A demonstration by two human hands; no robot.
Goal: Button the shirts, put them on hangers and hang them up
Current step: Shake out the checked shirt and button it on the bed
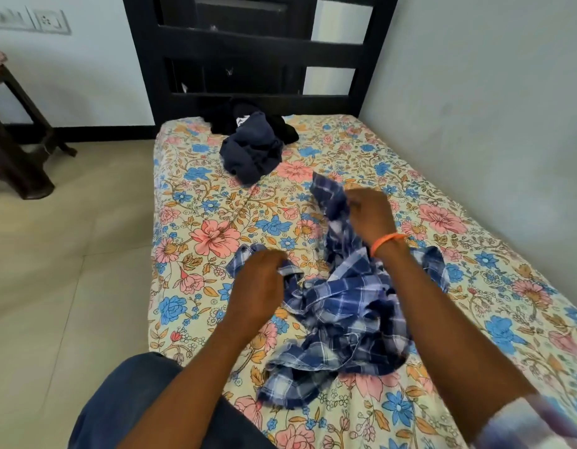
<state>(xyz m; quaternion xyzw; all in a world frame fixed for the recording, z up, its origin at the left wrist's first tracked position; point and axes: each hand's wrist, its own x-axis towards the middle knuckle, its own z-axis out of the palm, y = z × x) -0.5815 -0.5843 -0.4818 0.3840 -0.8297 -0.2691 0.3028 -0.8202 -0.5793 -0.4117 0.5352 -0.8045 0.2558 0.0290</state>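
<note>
Lying crumpled on the bed (215, 202), near its foot end, the blue plaid shirt (342, 315) is needing to be spread flat before any buttoning. The right hand (371, 215) is pinching a raised edge, fingers curled round the cloth; the left hand (258, 280) is gripping another edge. Pulling both apart evenly should be exposing the button placket.

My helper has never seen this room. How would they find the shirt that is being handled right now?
Start at the bed with the floral sheet. On its near half lies a crumpled blue-and-white checked shirt, held by the left hand and the right hand. The other clothes, a plain navy and black pile, sit by the dark headboard.
</note>
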